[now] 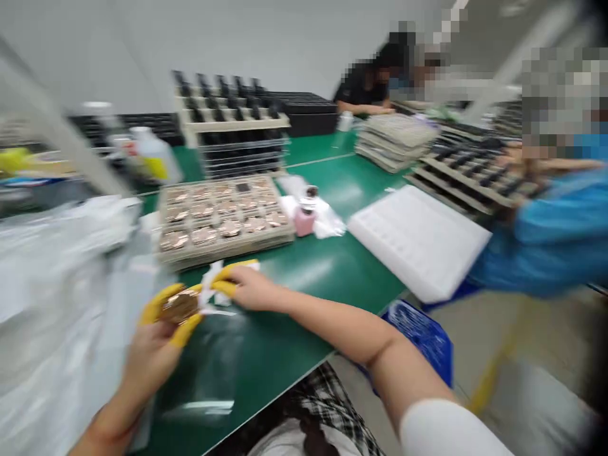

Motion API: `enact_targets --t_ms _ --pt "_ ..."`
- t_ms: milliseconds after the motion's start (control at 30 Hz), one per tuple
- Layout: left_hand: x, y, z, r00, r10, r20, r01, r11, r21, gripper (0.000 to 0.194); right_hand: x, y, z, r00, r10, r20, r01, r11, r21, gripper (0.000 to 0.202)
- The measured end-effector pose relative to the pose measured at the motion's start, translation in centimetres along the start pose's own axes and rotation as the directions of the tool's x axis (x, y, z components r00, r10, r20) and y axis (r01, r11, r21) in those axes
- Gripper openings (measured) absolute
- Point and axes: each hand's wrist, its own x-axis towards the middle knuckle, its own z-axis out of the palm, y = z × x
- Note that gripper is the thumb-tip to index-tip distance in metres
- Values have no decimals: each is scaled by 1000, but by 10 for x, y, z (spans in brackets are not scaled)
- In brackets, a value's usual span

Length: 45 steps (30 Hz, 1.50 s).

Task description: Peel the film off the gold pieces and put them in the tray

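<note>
My left hand, with yellow finger covers, grips a shiny gold-coloured metal piece by its edges; its exact kind is blurred. Yellow covers also sit on the fingers of my right hand, which pinches a crumpled white wipe right beside the metal piece. Whether the wipe touches the metal I cannot tell. Just beyond both hands lies a pale compartment tray holding rows of similar shiny pieces. To its right stands a pink bottle with a metal top, on white wipes.
White plastic sheeting covers the left side. A rack of black parts stands behind the tray. A white foam slab lies at right, above a blue bin. A co-worker's blue sleeve is at far right; another person sits behind.
</note>
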Motion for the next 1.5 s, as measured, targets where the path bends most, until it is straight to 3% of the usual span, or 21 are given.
enact_targets --t_ms 33,100,233,500,633,733,800,900,1000,1067,1233,1500 --pt "-5 -5 -10 1000 -14 -17 12 991 -134 48 1 2 1 999 -6 -41 5 1000 -9 12" --pt "-9 -11 -19 999 8 49 8 949 -316 54 2 9 1 999 -51 -16 52 998 19 13" --pt "-7 -12 -18 988 60 141 9 895 -447 48 -10 17 3 999 21 33 -26 984 177 5" --pt "-12 -10 -19 971 90 221 -21 955 -296 45 -23 7 9 992 37 121 -50 993 110 15" --pt "-11 -9 -18 971 8 238 38 982 -187 47 -23 9 11 997 -13 73 15 1000 -27 11" --pt "-9 -8 -16 968 -63 244 118 969 -218 49 -23 10 6 999 -41 23 43 996 -79 6" --pt "-7 -8 -15 969 -77 234 152 935 -320 50 -21 9 0 999 -31 -28 30 999 -26 8" --pt "-6 -8 -16 975 -73 211 155 901 -405 51 -19 5 -8 997 74 -20 -67 970 234 12" --pt "-8 -7 -15 960 -96 263 200 894 -402 52 -19 1 -6 974 208 86 -222 832 509 20" --pt "-10 -5 -14 939 -100 328 237 882 -408 51 -20 -1 0 962 244 122 -269 763 588 23" --pt "-14 -5 -10 933 -50 357 193 905 -378 46 -23 -4 9 958 223 183 -288 738 610 26" --pt "-14 -7 -10 935 -40 351 151 944 -295 46 -23 -2 11 955 238 179 -297 741 602 24"
